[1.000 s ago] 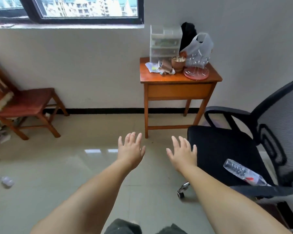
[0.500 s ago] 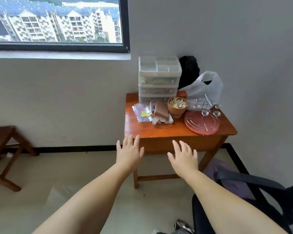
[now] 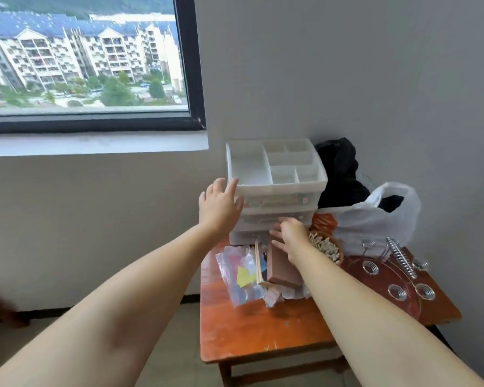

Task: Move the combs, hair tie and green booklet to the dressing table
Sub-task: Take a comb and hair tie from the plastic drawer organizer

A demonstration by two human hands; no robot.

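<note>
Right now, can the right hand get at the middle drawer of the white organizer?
Probably yes: the right hand is already at the organizer's drawer fronts, with nothing between them.

Orange-brown wooden table showing small pale paint marks near front edge. White drawer organiser standing far on table, top drawer front showing small pink dots. Black bag and white plastic bag lying at far right. Dark red round tray carrying silver metal coils. Brown box sitting beside clear bag with yellow piece inside.

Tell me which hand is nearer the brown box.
Right. The right hand sits at the brown box's far end, seemingly touching it; the left hand is up by the white drawer organizer.
</note>
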